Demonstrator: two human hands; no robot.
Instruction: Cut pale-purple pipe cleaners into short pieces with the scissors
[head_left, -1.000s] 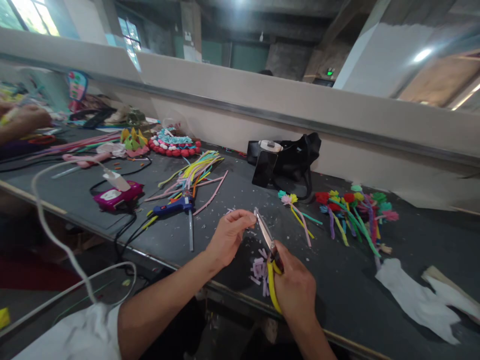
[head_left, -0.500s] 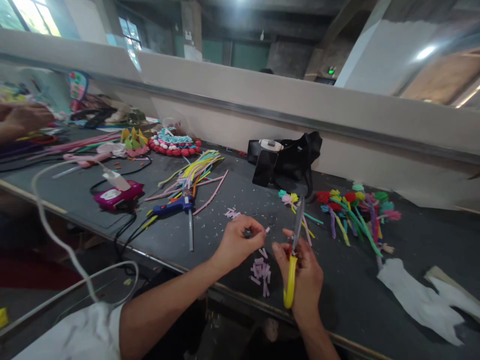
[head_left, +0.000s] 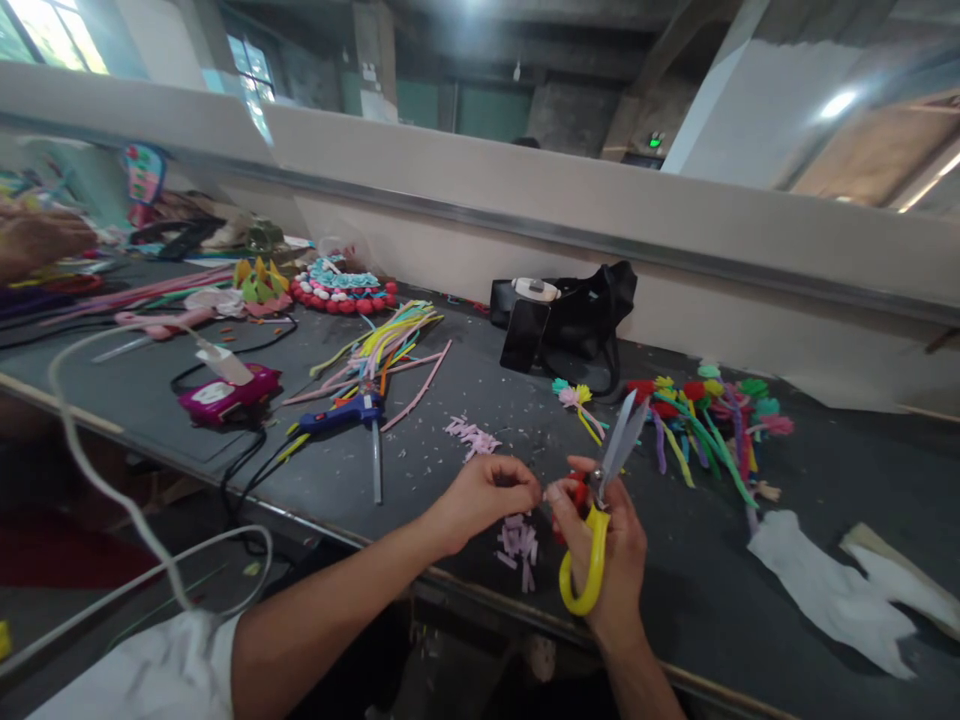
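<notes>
My right hand (head_left: 616, 550) is closed around a pair of scissors (head_left: 589, 572) with yellow and red handles; their metal blades point up and stand slightly apart. My left hand (head_left: 487, 495) is pinched, its fingertips close to the right thumb. Whatever is between those fingertips is too small or hidden to make out. Below the left hand lies a small pile of short lilac pieces (head_left: 517, 543) near the table's front edge. Just beyond it, short pale pink pieces (head_left: 471, 437) lie scattered on the dark table (head_left: 427, 500).
Left of my hands lie a blue glue gun (head_left: 341, 414), long fuzzy stems (head_left: 390, 345) and a magenta power box (head_left: 229, 395) with cables. Behind stand a phone (head_left: 525, 335) and a black bag (head_left: 604, 310). Fuzzy-stem flowers (head_left: 705, 420) and a white cloth (head_left: 825, 590) lie rightward. Another person's hand (head_left: 41, 240) works far left.
My left hand has moved slightly right and down, closer to the right fingertips. The scissors have turned in my right hand, and their blades are farther apart. The pale piece at my left fingertips no longer shows.
</notes>
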